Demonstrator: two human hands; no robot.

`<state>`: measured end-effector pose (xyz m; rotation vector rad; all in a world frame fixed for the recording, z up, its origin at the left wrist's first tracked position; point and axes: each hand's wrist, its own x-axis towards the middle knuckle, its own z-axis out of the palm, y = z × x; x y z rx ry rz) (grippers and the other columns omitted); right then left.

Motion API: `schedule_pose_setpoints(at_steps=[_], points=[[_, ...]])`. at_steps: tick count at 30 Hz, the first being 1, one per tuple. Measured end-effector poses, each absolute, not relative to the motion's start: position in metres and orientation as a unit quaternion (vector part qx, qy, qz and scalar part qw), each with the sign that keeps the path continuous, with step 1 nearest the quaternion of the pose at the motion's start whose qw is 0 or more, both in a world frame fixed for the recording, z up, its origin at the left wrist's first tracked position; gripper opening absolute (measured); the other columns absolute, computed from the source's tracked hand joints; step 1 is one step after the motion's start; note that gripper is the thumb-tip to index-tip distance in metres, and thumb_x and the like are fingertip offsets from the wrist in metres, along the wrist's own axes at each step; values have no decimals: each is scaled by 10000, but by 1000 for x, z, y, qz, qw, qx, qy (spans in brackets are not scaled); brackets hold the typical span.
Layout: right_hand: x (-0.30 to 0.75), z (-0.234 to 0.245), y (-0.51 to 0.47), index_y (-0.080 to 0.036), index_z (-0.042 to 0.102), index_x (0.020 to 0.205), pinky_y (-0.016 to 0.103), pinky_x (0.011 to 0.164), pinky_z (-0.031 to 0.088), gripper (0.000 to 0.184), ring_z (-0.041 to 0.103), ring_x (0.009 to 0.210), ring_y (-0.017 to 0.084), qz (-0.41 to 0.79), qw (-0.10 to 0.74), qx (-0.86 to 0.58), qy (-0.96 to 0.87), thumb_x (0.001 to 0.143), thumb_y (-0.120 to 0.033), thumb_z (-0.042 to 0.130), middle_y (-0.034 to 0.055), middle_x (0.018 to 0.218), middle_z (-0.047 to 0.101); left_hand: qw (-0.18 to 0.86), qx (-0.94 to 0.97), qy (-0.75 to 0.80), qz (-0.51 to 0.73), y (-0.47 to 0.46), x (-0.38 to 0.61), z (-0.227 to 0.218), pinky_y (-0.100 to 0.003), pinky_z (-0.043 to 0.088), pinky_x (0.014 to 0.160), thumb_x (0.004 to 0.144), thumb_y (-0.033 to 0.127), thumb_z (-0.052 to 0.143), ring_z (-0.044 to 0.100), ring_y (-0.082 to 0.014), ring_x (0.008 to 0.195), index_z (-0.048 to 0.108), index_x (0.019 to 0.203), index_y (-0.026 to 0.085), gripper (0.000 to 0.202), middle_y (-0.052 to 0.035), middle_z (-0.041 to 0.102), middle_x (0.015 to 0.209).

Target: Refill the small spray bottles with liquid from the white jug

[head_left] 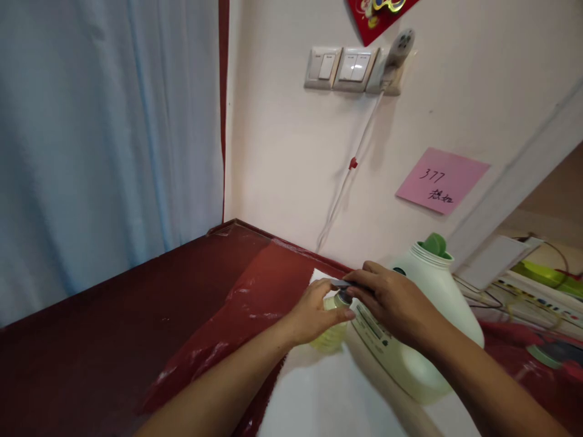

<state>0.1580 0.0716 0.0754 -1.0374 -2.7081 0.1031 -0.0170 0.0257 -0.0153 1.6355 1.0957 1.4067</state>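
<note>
My left hand point(313, 311) is closed round the upper part of a small clear bottle point(330, 340) that holds pale yellow liquid. The bottle stands at the far end of a white cloth point(314, 397). Fingers of my right hand point(392, 297) are closed at its dark cap point(343, 297), and a flat grey edge shows between the two hands. How far the cap is raised or turned cannot be made out. Just behind my right hand is a big pale green jug point(435, 358), uncapped, with a green piece point(433, 244) sticking out of its mouth.
Red plastic sheeting point(255, 291) lies over the dark red tabletop point(113, 340). A blue curtain point(104, 133) hangs at the left. On the wall are switches point(339, 68), a plug with a white cable point(334, 209) and a pink note point(443, 181). Cluttered items fill the right side.
</note>
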Motion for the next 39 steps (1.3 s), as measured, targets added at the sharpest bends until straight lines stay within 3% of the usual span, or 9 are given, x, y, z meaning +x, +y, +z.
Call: schedule_pose_setpoints(at_steps=[3,6,17,22,27,30,33,35,39], points=[[159,75,71,-287,693,1095,329,692,413,232,608,799,186,36,120,-351,-928,1019,-314,475,12,957,596,363,577,462,567,24,-7,-18,-404,443,951,688,335,877,600,-287,1110,659,1077,194,467,-85,692,1149],[160,75,71,-281,693,1093,328,690,411,229,609,796,185,38,122,-349,-928,1021,-313,478,13,953,591,356,540,488,586,25,0,-20,-377,451,877,683,283,871,621,-263,1010,630,994,181,407,-70,695,1046],[160,74,72,-278,691,1109,331,701,420,230,612,797,186,38,123,-362,-923,1014,-311,484,14,952,590,350,635,427,540,26,-23,-14,-380,436,990,888,388,640,630,-257,1102,739,985,193,239,-86,738,1118],[162,72,73,-296,699,1089,320,669,415,221,610,772,184,32,137,-348,-927,1013,-317,492,11,930,593,347,608,459,548,25,-14,-15,-395,462,937,785,380,774,631,-278,1079,705,1098,184,376,-89,729,1120],[160,68,76,-320,705,1120,337,671,457,231,628,766,195,25,154,-348,-924,1015,-316,500,12,931,607,344,590,473,556,29,-8,-21,-379,473,880,771,322,761,642,-268,1002,718,1011,168,288,-87,737,1035],[160,60,70,-283,688,1223,403,730,511,285,653,875,252,-24,223,-329,-917,1029,-331,485,65,1031,646,346,591,466,561,29,-10,-20,-369,474,872,793,327,731,646,-257,985,716,1032,164,289,-88,738,1047],[167,40,48,-194,609,1344,510,923,499,354,590,1127,319,-102,387,-287,-870,1026,-315,514,156,1236,610,353,593,454,564,27,-13,-17,-368,480,883,823,344,704,651,-252,998,706,1087,155,324,-97,741,1084],[175,18,26,-213,609,1312,443,936,501,305,583,1101,260,-79,465,-288,-834,1018,-239,535,120,1167,617,362,597,443,561,26,-15,-16,-367,485,898,818,343,714,655,-252,1013,701,1108,155,346,-97,743,1097],[189,-35,-14,-262,622,1152,284,790,528,199,626,931,166,62,458,-302,-834,1003,-161,536,32,968,624,375,602,430,558,30,-18,-22,-356,490,906,783,317,739,658,-245,1012,694,1112,167,364,-84,748,1103]])
